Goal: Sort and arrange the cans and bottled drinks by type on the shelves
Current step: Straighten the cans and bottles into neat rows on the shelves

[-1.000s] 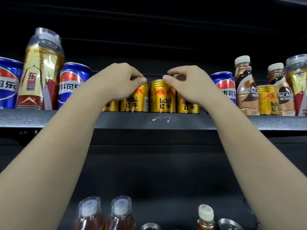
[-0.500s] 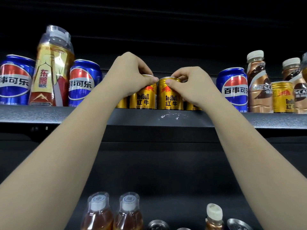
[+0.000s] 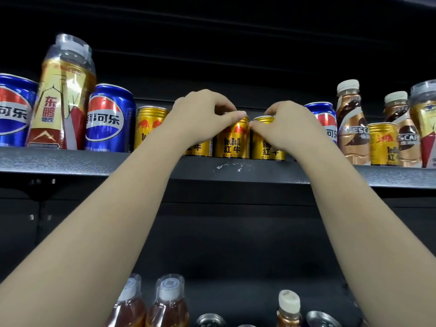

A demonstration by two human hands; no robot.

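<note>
Several gold Red Bull cans stand in a row at the middle of the upper shelf (image 3: 70, 161). My left hand (image 3: 203, 114) curls over the tops of the left ones, its thumb pinching the rim of a gold can (image 3: 232, 140). My right hand (image 3: 290, 123) grips the top of the neighbouring gold can (image 3: 264, 147). Another gold can (image 3: 148, 126) stands free to the left. Blue Pepsi cans (image 3: 109, 119) and a tall gold Dongpeng bottle (image 3: 63, 95) stand at the left.
At the right stand a blue Pepsi can (image 3: 326, 121), brown Nescafe bottles (image 3: 351, 128), one gold can (image 3: 383, 145) and another Dongpeng bottle (image 3: 424, 119). On the lower shelf are amber bottles (image 3: 169, 303), a small capped bottle (image 3: 289, 308) and can tops (image 3: 322, 318).
The view has shifted, so the cans sit further right in the frame. Both hands have stayed on the tops of the gold cans, and a free gold can now shows left of my left hand.
</note>
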